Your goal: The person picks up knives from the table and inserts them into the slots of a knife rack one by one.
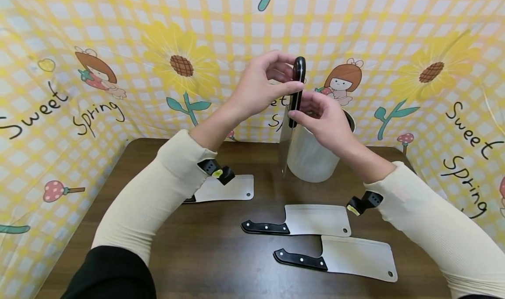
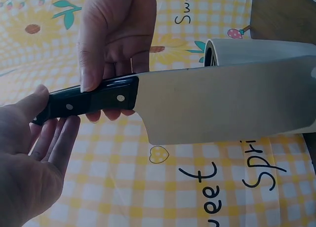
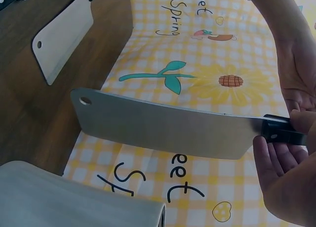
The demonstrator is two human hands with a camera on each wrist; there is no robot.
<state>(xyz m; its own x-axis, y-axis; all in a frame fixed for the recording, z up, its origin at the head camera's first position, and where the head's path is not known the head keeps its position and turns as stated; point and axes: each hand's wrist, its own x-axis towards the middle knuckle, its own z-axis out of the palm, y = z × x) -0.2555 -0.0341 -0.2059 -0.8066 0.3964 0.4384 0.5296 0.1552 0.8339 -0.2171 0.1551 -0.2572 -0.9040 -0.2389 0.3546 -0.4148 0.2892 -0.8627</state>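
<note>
In the head view a cleaver (image 1: 296, 97) hangs upright in front of the back cloth, black handle up and blade down. My left hand (image 1: 263, 83) pinches the upper end of its handle between thumb and fingers. Lower on the same handle, close to the blade, my right hand (image 1: 327, 120) pinches too. The wide metal blade (image 2: 222, 101) shows flat in the left wrist view; the right wrist view shows the hole (image 3: 85, 100) at its tip corner. Just right of the blade stands a whitish cylindrical container (image 1: 313, 156), its opening partly hidden by my right hand.
Two more cleavers (image 1: 315, 220) (image 1: 359, 259) lie at the front right of the brown table (image 1: 205, 255), blades pointing right. Another cleaver (image 1: 232, 188) lies left of centre, its handle mostly hidden by my left sleeve. A yellow checked cloth (image 1: 244, 23) rises behind and at both sides.
</note>
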